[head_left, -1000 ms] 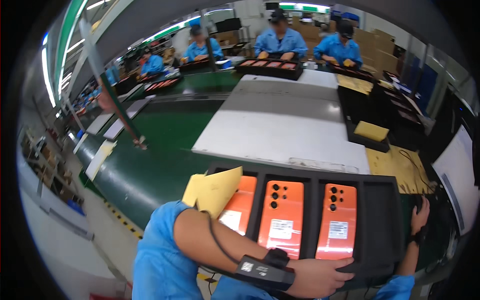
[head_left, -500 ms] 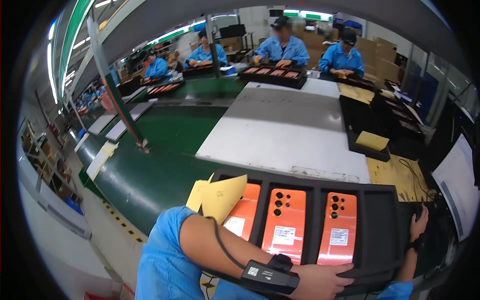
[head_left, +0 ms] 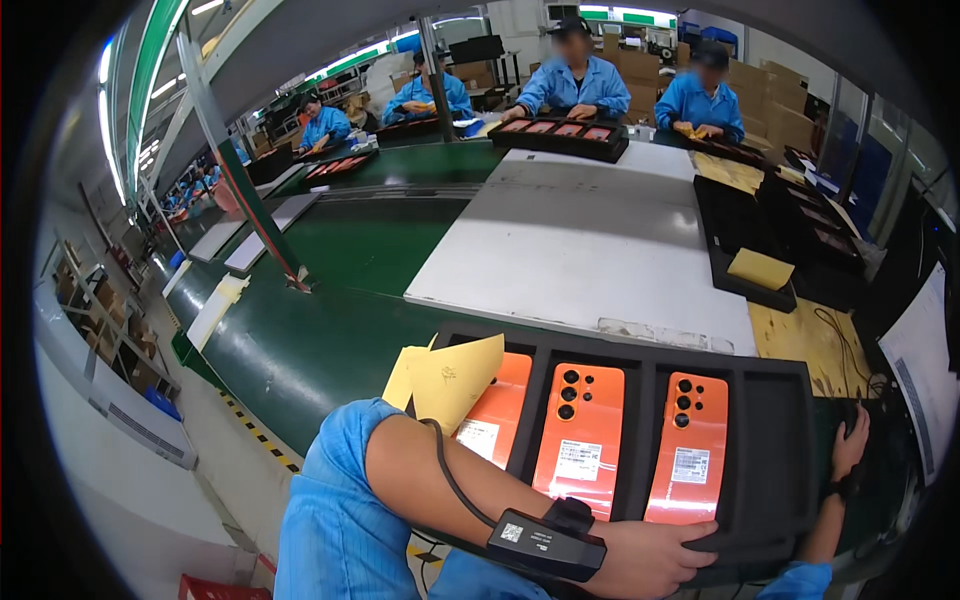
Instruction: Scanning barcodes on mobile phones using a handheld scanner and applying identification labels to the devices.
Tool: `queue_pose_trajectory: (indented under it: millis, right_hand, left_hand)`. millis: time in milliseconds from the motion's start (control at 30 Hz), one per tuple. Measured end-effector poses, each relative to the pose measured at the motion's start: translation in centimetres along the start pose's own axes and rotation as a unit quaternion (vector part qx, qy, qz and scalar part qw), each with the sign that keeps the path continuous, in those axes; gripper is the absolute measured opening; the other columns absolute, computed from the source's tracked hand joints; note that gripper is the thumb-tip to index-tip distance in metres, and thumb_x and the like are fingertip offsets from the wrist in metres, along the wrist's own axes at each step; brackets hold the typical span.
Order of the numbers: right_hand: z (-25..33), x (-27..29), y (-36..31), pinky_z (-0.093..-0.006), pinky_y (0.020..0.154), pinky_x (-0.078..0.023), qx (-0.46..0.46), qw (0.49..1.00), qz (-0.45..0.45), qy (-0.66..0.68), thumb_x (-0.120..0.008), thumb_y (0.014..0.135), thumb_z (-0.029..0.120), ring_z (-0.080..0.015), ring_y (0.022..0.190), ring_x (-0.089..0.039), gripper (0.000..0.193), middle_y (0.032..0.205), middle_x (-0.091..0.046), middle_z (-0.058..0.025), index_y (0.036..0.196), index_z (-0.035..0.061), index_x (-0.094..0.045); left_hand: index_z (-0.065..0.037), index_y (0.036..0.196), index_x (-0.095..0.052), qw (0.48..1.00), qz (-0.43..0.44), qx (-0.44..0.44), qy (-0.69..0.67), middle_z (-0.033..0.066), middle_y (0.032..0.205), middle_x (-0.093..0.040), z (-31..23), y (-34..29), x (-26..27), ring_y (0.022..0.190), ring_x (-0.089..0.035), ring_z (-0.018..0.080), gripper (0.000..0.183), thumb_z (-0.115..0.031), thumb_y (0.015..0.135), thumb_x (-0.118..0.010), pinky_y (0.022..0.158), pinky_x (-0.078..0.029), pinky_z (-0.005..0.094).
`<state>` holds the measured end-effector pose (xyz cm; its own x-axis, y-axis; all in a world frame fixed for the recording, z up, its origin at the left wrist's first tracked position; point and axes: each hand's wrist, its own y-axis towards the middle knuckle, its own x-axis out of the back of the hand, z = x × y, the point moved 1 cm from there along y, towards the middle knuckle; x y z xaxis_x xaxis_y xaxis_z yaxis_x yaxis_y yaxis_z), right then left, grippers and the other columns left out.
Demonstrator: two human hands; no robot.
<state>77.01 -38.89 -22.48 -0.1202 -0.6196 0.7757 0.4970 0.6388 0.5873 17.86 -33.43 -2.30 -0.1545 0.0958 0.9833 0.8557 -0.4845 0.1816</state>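
A black foam tray (head_left: 765, 450) lies in front of me. Three orange smartphones show in its slots, backs up: the right one (head_left: 700, 410), the middle one (head_left: 590, 410), and the left one (head_left: 515, 385), partly covered by my forearm and yellow paper. The rightmost slot holds no phone. My left hand (head_left: 650, 560) is closed on the tray's near edge, its thumb at the right phone's lower end; its wrist wears a black strapped device (head_left: 545, 545). Beyond the tray's right side, my right hand (head_left: 850, 450) curls over a small dark computer mouse (head_left: 847, 430), mostly hidden.
Folded yellow paper (head_left: 450, 380) stands at the tray's left. Behind it lies a white board (head_left: 590, 250) on the green bench (head_left: 300, 370). A screen (head_left: 920, 370) rises at right, near black trays (head_left: 740, 240). Several workers in blue sit across the bench.
The view has shifted slightly, so the bench and workers appear a little further right. Both hands keep their places at the tray edge and the mouse.
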Motion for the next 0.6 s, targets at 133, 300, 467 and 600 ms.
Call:
queue_pose_trajectory:
  millis: [133,300,467,600]
  right_hand:
    - [3.3,4.3,-0.4,-0.0455,0.113,-0.039,-0.014,0.957,-0.024,0.289,-0.067,0.086,0.009,-0.0391,0.129,-0.053,0.052,0.136,-0.058,-0.0213,0.137,0.0000,-0.056]
    - [9.7,-1.7,1.7,-0.0495,0.106,-0.046,0.051,0.998,-0.035,0.011,-0.067,0.081,0.025,-0.0367,0.125,-0.055,0.050,0.130,-0.061,-0.0176,0.129,0.0085,-0.063]
    - [7.2,2.1,-0.5,-0.0473,0.102,-0.047,-0.037,0.999,-0.037,0.011,-0.067,0.084,0.020,-0.0368,0.120,-0.054,0.047,0.133,-0.054,-0.0143,0.131,0.0169,-0.061]
    - [7.6,2.6,-0.8,-0.0472,0.101,-0.048,-0.043,0.998,-0.043,0.009,-0.066,0.085,0.019,-0.0373,0.119,-0.054,0.045,0.133,-0.054,-0.0140,0.130,0.0176,-0.061]
  left_hand:
    - [-0.006,0.116,-0.071,0.998,0.059,-0.015,0.021,0.0115,0.133,-0.063,-0.1,0.1,-2.1,0.142,-0.043,0.0275,0.037,-0.022,0.085,-0.060,0.124,-0.018,0.0598]
    - [-0.010,0.139,-0.056,0.965,0.250,-0.008,0.085,0.0053,0.150,-0.050,1.1,-1.1,2.4,0.150,-0.033,0.0230,0.048,-0.031,0.098,-0.043,0.121,-0.022,0.0584]
    - [0.000,0.120,-0.066,0.996,0.082,0.012,-0.038,0.0136,0.132,-0.062,1.0,0.4,1.8,0.141,-0.044,0.0288,0.038,-0.018,0.090,-0.051,0.122,-0.022,0.0559]
    - [0.002,0.131,-0.059,0.988,0.138,0.021,-0.066,0.0153,0.143,-0.055,0.8,0.5,2.2,0.146,-0.038,0.0296,0.044,-0.016,0.092,-0.049,0.122,-0.020,0.0564]
